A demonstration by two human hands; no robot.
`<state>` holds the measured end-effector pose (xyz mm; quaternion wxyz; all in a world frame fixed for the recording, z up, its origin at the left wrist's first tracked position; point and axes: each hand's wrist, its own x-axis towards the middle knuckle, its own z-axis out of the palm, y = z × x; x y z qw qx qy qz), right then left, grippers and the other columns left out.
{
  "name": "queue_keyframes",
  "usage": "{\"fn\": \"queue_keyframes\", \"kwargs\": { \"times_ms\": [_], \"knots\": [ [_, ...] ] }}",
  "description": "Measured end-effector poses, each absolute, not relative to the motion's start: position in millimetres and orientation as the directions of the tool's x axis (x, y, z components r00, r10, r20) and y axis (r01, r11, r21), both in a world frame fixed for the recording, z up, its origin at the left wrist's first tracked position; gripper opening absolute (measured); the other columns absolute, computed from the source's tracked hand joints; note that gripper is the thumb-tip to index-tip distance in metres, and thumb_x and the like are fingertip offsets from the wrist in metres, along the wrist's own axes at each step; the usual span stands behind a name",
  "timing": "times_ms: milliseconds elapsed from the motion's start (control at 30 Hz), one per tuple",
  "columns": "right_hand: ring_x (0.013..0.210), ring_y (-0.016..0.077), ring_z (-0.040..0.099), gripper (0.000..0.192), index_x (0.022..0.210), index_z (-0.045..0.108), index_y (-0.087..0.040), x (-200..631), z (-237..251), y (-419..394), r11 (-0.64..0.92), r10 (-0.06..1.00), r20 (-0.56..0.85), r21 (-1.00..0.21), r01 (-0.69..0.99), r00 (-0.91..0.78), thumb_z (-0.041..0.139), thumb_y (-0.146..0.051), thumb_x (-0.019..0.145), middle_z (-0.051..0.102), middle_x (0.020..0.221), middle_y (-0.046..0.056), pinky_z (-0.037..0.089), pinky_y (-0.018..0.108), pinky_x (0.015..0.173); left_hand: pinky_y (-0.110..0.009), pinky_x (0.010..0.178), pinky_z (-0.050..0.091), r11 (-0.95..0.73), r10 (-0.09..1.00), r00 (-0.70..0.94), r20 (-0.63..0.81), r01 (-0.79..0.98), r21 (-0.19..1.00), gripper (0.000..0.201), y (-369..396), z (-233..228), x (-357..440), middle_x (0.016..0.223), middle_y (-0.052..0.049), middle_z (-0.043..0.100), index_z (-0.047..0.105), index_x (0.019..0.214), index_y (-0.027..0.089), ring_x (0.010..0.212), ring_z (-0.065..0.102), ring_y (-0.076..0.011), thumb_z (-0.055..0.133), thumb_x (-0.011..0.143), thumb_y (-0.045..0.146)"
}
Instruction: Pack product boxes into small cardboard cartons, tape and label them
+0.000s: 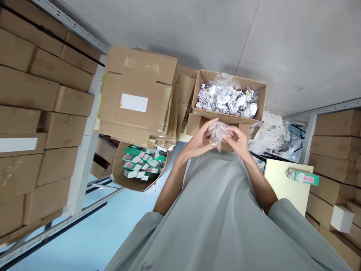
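Between my hands is a crumpled wad of clear plastic wrap [218,134]. My left hand [201,140] grips its left side, fingers curved round it. The fingers of my right hand [237,140] pinch its right side. Below the wad, close to my body, stands an open cardboard box [193,124], its inside mostly hidden by my hands. Just beyond it, a larger open carton [229,117] holds crumpled white printed paper [225,99] and some clear plastic.
Flattened cartons [135,79] are stacked at left, above a box [117,175] of small green packs. Shredded white material [272,133] lies at right. A green pack [303,177] rests on a pale yellow surface [284,188]. Shelves of cartons [28,86] flank both sides.
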<state>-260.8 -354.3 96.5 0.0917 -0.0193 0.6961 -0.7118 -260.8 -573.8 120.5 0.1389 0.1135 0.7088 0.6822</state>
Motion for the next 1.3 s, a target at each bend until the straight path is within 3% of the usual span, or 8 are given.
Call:
{"fn": "queue_keyframes", "kwargs": {
  "times_ms": [300, 433, 533, 667, 833, 967, 1133, 1300],
  "knots": [
    [0.117, 0.0263, 0.072, 0.024, 0.116, 0.077, -0.028, -250.0, 80.6, -335.2, 0.244, -0.189, -0.079, -0.969, 0.031, -0.979, 0.075, -0.047, 0.100, 0.075, 0.119, 0.007, 0.062, 0.045, 0.108, -0.040, 0.102, 0.067, -0.007, 0.127, -0.970, -0.209, -0.211, 0.977, 0.058, -547.7, 72.3, -248.2, 0.133, -0.013, 0.082, 0.077, 0.133, 0.021, 0.117, 0.080, -0.0284, 0.088, 0.092, 0.060],
    [0.143, 0.0305, 0.064, 0.051, 0.147, 0.068, -0.032, -247.1, 86.4, -325.5, 0.365, -0.247, -0.032, -0.929, -0.062, -0.969, 0.080, -0.048, 0.100, 0.067, 0.152, 0.011, 0.060, 0.047, 0.117, -0.033, 0.088, 0.066, 0.037, -0.031, -0.977, -0.209, -0.211, 0.977, 0.044, -545.6, 41.4, -256.2, 0.116, -0.008, 0.083, 0.072, 0.121, 0.022, 0.103, 0.080, -0.0224, 0.090, 0.085, 0.039],
    [0.131, 0.0306, 0.070, 0.054, 0.149, 0.065, -0.028, -246.9, 77.7, -327.0, 0.465, -0.287, -0.069, -0.882, -0.076, -0.955, 0.080, -0.041, 0.098, 0.066, 0.151, 0.013, 0.063, 0.044, 0.108, -0.030, 0.083, 0.065, 0.126, -0.075, -0.971, -0.226, -0.234, 0.964, 0.029, -539.5, 21.8, -264.3, 0.103, -0.003, 0.079, 0.067, 0.107, 0.022, 0.097, 0.077, -0.0200, 0.084, 0.083, 0.026],
    [0.106, 0.0281, 0.076, 0.042, 0.146, 0.066, -0.022, -259.6, 64.1, -336.0, 0.747, -0.282, -0.266, -0.664, -0.038, -0.922, 0.060, -0.021, 0.105, 0.069, 0.140, 0.014, 0.063, 0.041, 0.098, -0.037, 0.095, 0.065, 0.366, -0.007, -0.963, -0.271, -0.254, 0.895, 0.022, -527.3, 1.3, -274.0, 0.107, -0.005, 0.079, 0.069, 0.104, 0.022, 0.101, 0.077, -0.0219, 0.076, 0.085, 0.015],
    [0.129, 0.0340, 0.071, 0.049, 0.153, 0.064, -0.018, -284.0, 54.5, -350.6, 0.962, -0.223, -0.502, -0.250, -0.107, -0.835, 0.041, -0.010, 0.110, 0.062, 0.154, 0.024, 0.062, 0.039, 0.097, -0.050, 0.112, 0.063, 0.643, 0.171, -0.933, -0.316, -0.138, 0.753, 0.038, -516.4, -14.8, -282.8, 0.127, -0.015, 0.082, 0.077, 0.129, 0.022, 0.118, 0.080, -0.0324, 0.078, 0.092, 0.014],
    [0.135, 0.0336, 0.070, 0.061, 0.160, 0.060, -0.013, -287.5, 58.0, -354.7, 0.978, -0.204, -0.603, -0.153, -0.140, -0.771, 0.034, 0.001, 0.107, 0.060, 0.162, 0.029, 0.062, 0.041, 0.104, -0.053, 0.120, 0.059, 0.728, 0.206, -0.926, -0.316, -0.070, 0.681, 0.044, -515.2, -7.6, -284.1, 0.140, -0.020, 0.079, 0.076, 0.140, 0.018, 0.131, 0.077, -0.0374, 0.079, 0.096, 0.014],
    [0.128, 0.0347, 0.074, 0.048, 0.151, 0.069, -0.020, -300.1, 97.3, -347.3, 0.931, -0.317, -0.416, -0.310, -0.195, -0.852, 0.045, -0.010, 0.111, 0.075, 0.142, 0.021, 0.062, 0.044, 0.102, -0.052, 0.116, 0.062, 0.712, 0.120, -0.952, -0.281, -0.114, 0.692, 0.037, -528.8, 26.8, -286.9, 0.140, -0.018, 0.080, 0.078, 0.138, 0.019, 0.129, 0.079, -0.0366, 0.075, 0.101, 0.017],
    [0.129, 0.0404, 0.072, 0.043, 0.152, 0.067, -0.012, -391.9, 123.6, -356.4, 0.893, -0.223, -0.039, -0.410, -0.188, -0.974, 0.048, -0.027, 0.116, 0.070, 0.146, 0.027, 0.060, 0.053, 0.109, -0.050, 0.112, 0.065, 0.594, 0.030, -0.998, -0.050, -0.022, 0.804, 0.032, -542.5, 69.0, -312.7, 0.136, -0.012, 0.084, 0.079, 0.136, 0.023, 0.119, 0.083, -0.0313, 0.070, 0.106, 0.022]
  ]
}}
